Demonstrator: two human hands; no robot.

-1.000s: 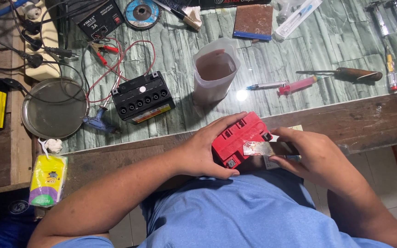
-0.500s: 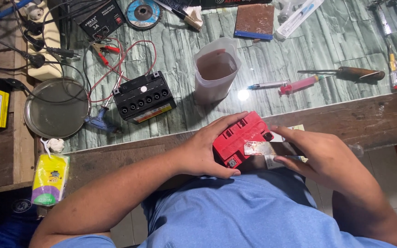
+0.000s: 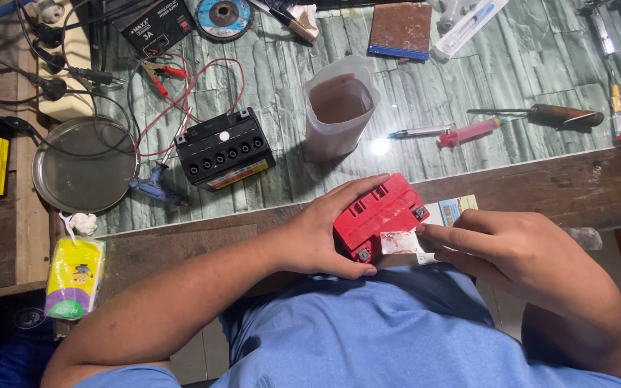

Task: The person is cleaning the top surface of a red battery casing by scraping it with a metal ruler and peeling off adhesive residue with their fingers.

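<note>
Left hand (image 3: 323, 233): fingers curled around the left side of a red battery (image 3: 380, 215), thumb under its near corner, fingertips over its far top edge; the battery is held tilted just above the near wooden table edge (image 3: 540, 188), close to the blue shirt. Right hand (image 3: 522, 251): fingers pressed together and stretched leftward, their tips pinching or pressing a small pale label (image 3: 399, 243) against the battery's near right face; which of the two cannot be told. A printed card (image 3: 454, 210) lies just beyond the right fingertips, partly hidden by the battery. Beyond the left fingertips, a clear plastic jug (image 3: 341, 108) stands upright on the green tabletop (image 3: 526, 79), holding brownish liquid about halfway up. Left of the jug, well beyond the left knuckles, a black battery (image 3: 224, 149) sits with its row of filler holes open, red and black clip leads (image 3: 163, 75) touching its far side. Further left, a round metal dish (image 3: 84, 164), nothing in it but a crossing cable. Beyond the right fingers: a pink syringe (image 3: 468, 132), a clear syringe (image 3: 420, 132), a wooden-handled tool (image 3: 540, 113). Bare tabletop shows between jug and syringes. Far edge: a power supply (image 3: 156, 27), a grinding disc (image 3: 224, 16), a brown pad (image 3: 400, 29).
</note>
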